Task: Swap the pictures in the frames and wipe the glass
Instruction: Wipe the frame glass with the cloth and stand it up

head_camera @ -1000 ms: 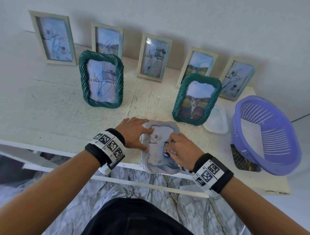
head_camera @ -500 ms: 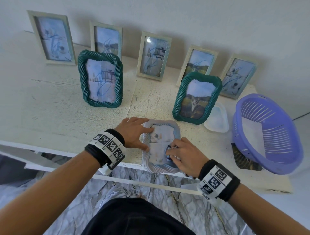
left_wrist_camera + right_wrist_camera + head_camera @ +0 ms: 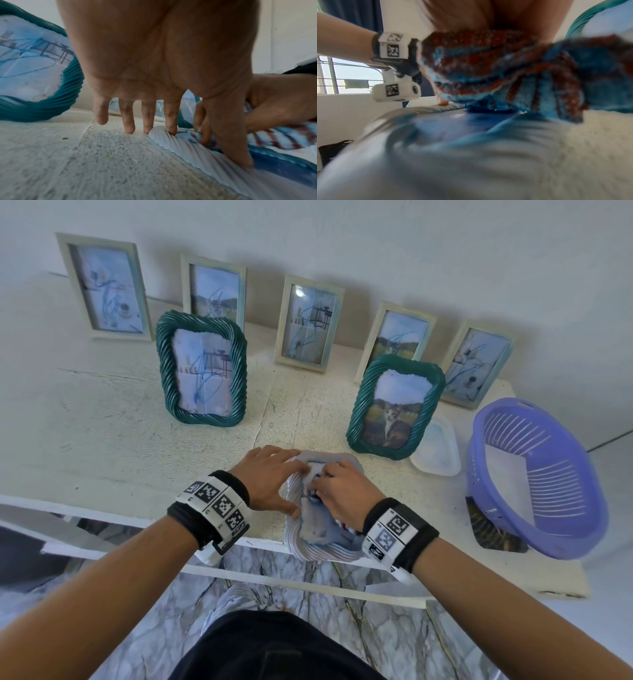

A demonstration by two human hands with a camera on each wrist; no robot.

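fingers (image 3: 128, 119) of the left hand (image 3: 267, 481) are spread and nearly straight, tips down: the index tip and the thumb press on the ribbed rim of the pale frame (image 3: 320, 551), the middle tip sits at its corner, and the other two reach toward the table (image 3: 102, 446) beside it. the right hand (image 3: 342, 494) curls its fingers round a cloth (image 3: 513, 75), blue with red-brown stripes, and holds it bunched against the glass in the upper part of the frame. the frame lies flat at the near edge of the table, its lower end over the edge. behind it stand two green frames (image 3: 202, 371), one to the left with a scribbled drawing, one to the right with a cat picture, and five pale frames (image 3: 310, 323) lean in a row along the wall. a clear lid (image 3: 436, 448) and a purple basket (image 3: 534, 477) lie to the right. both wrists wear bands with black-and-white square code markers; no writing or brand can be read anywhere.
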